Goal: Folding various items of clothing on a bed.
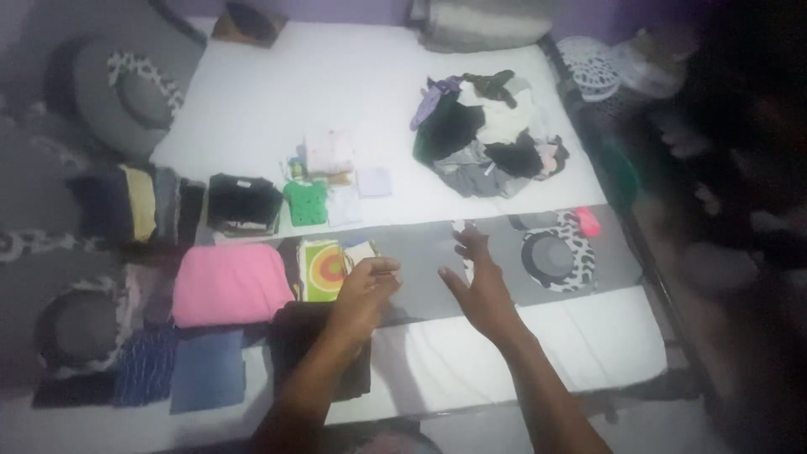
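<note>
My left hand hovers over the bed with fingers curled, above a dark folded garment and beside a folded cloth with an orange and green circle pattern. It holds nothing that I can see. My right hand is stretched flat, fingers apart, over the grey patterned blanket strip. A heap of unfolded clothes in black, white, grey and purple lies farther back on the white sheet.
Folded stacks line the left: a pink one, a blue one, a black one, a green item and small pale pieces. A pink object lies right. A pillow sits at the head; white baskets stand beside the bed.
</note>
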